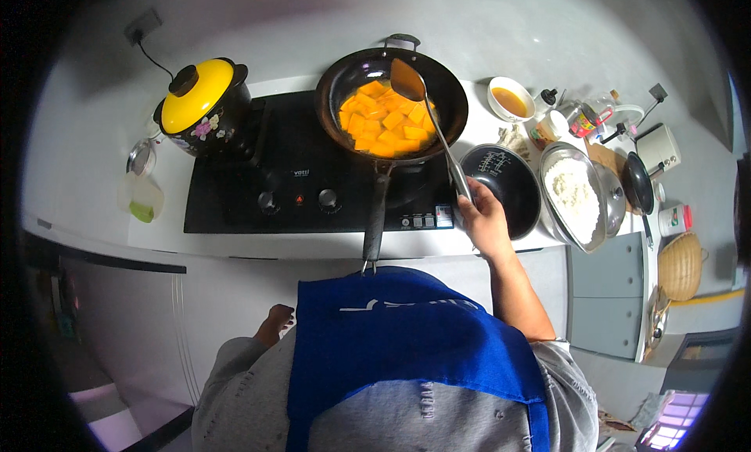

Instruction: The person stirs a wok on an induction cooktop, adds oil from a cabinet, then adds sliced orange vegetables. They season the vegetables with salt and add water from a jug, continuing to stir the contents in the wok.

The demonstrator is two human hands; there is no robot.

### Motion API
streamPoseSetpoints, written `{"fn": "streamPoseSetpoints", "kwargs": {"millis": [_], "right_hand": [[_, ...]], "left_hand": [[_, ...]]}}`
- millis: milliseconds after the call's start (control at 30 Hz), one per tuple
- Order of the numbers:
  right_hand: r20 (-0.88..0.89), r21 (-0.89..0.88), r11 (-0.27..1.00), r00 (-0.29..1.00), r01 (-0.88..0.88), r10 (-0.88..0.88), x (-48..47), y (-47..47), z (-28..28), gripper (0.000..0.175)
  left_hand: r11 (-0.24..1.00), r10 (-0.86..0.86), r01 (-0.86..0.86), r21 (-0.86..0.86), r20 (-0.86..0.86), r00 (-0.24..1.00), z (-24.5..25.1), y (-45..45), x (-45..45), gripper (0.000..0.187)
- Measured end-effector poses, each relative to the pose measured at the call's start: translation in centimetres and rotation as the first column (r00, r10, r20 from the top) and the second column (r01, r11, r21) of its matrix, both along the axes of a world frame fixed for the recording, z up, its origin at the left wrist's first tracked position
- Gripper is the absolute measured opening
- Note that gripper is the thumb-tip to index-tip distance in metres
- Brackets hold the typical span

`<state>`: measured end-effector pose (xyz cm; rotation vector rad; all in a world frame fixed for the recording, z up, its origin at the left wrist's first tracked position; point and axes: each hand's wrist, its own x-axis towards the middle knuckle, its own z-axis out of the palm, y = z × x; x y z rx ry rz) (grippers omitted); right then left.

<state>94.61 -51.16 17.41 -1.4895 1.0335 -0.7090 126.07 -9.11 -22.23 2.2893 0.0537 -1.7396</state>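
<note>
My right hand (484,218) grips the handle of a metal wok spatula (440,136), whose blade is raised over the far right part of a dark wok (452,109). Chunks of orange pumpkin or squash (393,120) lie in liquid in the wok, which sits on the right part of a black gas hob (299,203). The wok's long handle points towards me. Low at my left side, beside the blue apron (405,329), is my left hand (280,319); it is partly hidden and I see nothing in it.
A black pot (202,120) with a yellow lid stands at the left. Right of the hob are an empty dark inner pot (516,200), a bowl of orange liquid (509,102), a basin of white, crumbly food (572,200), a small black pan (638,182) and several jars.
</note>
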Motion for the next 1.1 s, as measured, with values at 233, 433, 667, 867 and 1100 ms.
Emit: {"fn": "streamPoseSetpoints", "kwargs": {"millis": [233,433,667,867,1100], "right_hand": [[0.229,0.401,0.91,0.973,-0.107,0.014,0.1,2.1,0.4,0.028],[0.164,0.4,0.902,0.981,-0.161,0.103,0.2,3.0,-2.2,0.024],[0.055,0.245,0.955,0.986,-0.168,0.16,-0.1,3.1,-5.7,0.027],[-0.316,-0.264,0.949,0.945,-0.171,0.083,0.0,3.4,-6.5,0.029],[-0.484,-0.257,0.948,0.874,-0.188,0.042,0.0,3.6,-4.9,0.035]], "left_hand": [[0.997,-0.07,0.071,-0.026,0.026,0.997,0.6,-1.4,0.8,0.026],[0.987,-0.133,0.133,-0.086,0.007,0.991,2.3,-2.4,0.2,0.026],[0.934,-0.336,0.349,-0.073,0.151,0.93,0.4,-2.1,0.0,0.028],[0.943,-0.319,0.33,-0.042,0.171,0.932,-2.2,-2.5,0.5,0.028],[0.957,-0.265,0.278,-0.087,0.136,0.954,-0.3,-3.8,0.1,0.031]]}}
